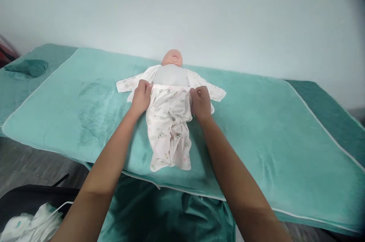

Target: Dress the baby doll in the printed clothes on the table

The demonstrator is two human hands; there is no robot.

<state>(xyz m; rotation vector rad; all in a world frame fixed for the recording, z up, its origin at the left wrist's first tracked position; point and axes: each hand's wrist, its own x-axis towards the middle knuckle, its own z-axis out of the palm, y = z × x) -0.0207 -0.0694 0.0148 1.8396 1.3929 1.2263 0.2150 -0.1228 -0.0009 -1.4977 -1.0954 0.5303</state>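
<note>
A baby doll [172,58] lies on its back, head toward the wall, on a green covered bed. Its white printed jacket [196,78] is spread open with both sleeves out, over a pale plain front [171,75]. White printed baby pants [162,120] lie below, their waistband across the doll's middle. My left hand [142,95] is closed on the waistband's left end. At the right end, my right hand [200,101] pinches the same band. The pant legs lie toward me, and whatever is inside them is hidden.
The green bed cover [256,132] has a white-edged mat on top and runs along a pale wall [182,10]. A face hole [28,68] is at the far left. At the lower left, a black chair [37,192] holds a crumpled white cloth [37,221].
</note>
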